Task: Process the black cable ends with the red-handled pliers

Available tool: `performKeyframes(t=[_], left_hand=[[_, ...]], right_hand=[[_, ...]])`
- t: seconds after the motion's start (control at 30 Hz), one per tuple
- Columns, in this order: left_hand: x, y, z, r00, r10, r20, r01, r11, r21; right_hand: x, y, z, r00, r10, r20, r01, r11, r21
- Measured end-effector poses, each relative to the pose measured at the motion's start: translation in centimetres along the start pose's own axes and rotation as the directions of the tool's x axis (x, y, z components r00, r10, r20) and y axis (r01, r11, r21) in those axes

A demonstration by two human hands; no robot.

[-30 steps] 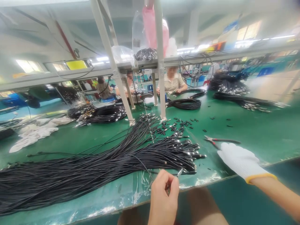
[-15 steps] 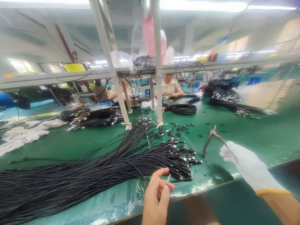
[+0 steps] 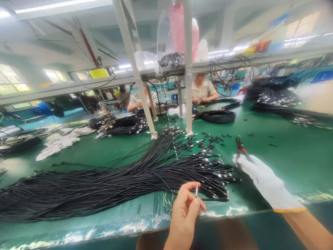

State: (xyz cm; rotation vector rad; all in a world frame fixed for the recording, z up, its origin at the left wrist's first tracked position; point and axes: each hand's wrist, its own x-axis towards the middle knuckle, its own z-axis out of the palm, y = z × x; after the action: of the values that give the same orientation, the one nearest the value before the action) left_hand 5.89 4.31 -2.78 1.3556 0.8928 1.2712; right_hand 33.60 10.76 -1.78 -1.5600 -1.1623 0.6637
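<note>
My bare left hand [image 3: 185,212] hovers at the near table edge and pinches the metal tip of a thin black cable [image 3: 197,191] between thumb and fingers. A large bundle of black cables [image 3: 109,184] lies across the green table [image 3: 291,156], its connector ends close to my left hand. My right hand [image 3: 262,178], in a white glove, is raised over the table to the right and grips small pliers [image 3: 240,147] with red and black handles, jaws pointing up and away.
Several small black pieces [image 3: 210,138] lie scattered behind the bundle. White frame posts [image 3: 188,86] stand mid-table. More cable coils [image 3: 218,116] and white cloths [image 3: 58,142] lie farther back. Two people [image 3: 203,90] sit working on the far side.
My right hand picked the pliers up off the table and now holds them upright. My left hand stayed near the edge, still pinching the cable tip.
</note>
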Motion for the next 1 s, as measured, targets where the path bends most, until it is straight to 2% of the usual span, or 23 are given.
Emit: performKeyframes(t=[0.07, 0.1, 0.17, 0.2, 0.23, 0.3, 0.33, 0.4, 0.43, 0.5, 0.57, 0.73, 0.9, 1.0], left_hand=[[-0.1, 0.2, 0.1, 1.0, -0.017, -0.008, 0.016, 0.999, -0.031], [-0.2, 0.3, 0.1, 1.0, -0.028, -0.008, 0.027, 0.999, -0.044], [-0.3, 0.5, 0.1, 0.998, -0.056, -0.007, 0.056, 0.997, -0.053], [-0.4, 0.6, 0.1, 0.998, -0.07, -0.009, 0.069, 0.996, -0.048], [-0.4, 0.6, 0.1, 0.997, -0.081, -0.014, 0.08, 0.996, -0.04], [-0.5, 0.7, 0.0, 0.995, -0.098, -0.028, 0.097, 0.995, -0.025], [-0.5, 0.8, 0.0, 0.994, -0.102, -0.036, 0.102, 0.995, -0.019], [-0.6, 0.9, 0.1, 0.993, -0.109, -0.051, 0.109, 0.994, -0.008], [-0.6, 0.9, 0.1, 0.992, -0.112, -0.057, 0.112, 0.994, -0.002], [-0.6, 1.0, 0.2, 0.991, -0.116, -0.067, 0.117, 0.993, 0.012], [-0.6, 0.9, 0.2, 0.99, -0.119, -0.07, 0.122, 0.992, 0.027], [-0.7, 0.5, 0.2, 0.991, -0.113, -0.064, 0.116, 0.992, 0.048], [-0.8, 0.5, 0.1, 0.992, -0.118, -0.047, 0.12, 0.992, 0.048], [-0.8, 0.7, 0.0, 0.992, -0.125, -0.033, 0.128, 0.989, 0.071]], right_hand=[[-0.7, -0.4, 0.2, 0.999, 0.014, 0.041, -0.013, 1.0, -0.024], [-1.2, -0.6, 0.2, 0.998, -0.021, 0.061, 0.024, 0.998, -0.049], [-2.4, -0.6, 0.0, 0.969, -0.227, 0.101, 0.24, 0.958, -0.155], [-3.1, -0.6, -0.1, 0.916, -0.379, 0.135, 0.401, 0.887, -0.23], [-3.9, -0.7, -0.2, 0.827, -0.533, 0.181, 0.562, 0.769, -0.305], [-5.4, -1.1, -0.3, 0.613, -0.736, 0.288, 0.773, 0.481, -0.414], [-6.2, -1.4, -0.3, 0.524, -0.786, 0.329, 0.821, 0.363, -0.441], [-7.4, -2.2, -0.2, 0.389, -0.846, 0.365, 0.861, 0.193, -0.471], [-7.9, -2.6, -0.1, 0.341, -0.865, 0.368, 0.866, 0.137, -0.48], [-8.5, -3.1, 0.1, 0.275, -0.888, 0.369, 0.871, 0.067, -0.486], [-8.8, -3.2, 0.2, 0.26, -0.887, 0.382, 0.87, 0.043, -0.491], [-9.0, -2.3, 0.5, 0.276, -0.861, 0.426, 0.856, 0.018, -0.517], [-9.1, -1.6, 0.8, 0.352, -0.786, 0.508, 0.827, 0.006, -0.563], [-9.2, -1.8, 1.0, 0.371, -0.753, 0.544, 0.823, -0.005, -0.568]])
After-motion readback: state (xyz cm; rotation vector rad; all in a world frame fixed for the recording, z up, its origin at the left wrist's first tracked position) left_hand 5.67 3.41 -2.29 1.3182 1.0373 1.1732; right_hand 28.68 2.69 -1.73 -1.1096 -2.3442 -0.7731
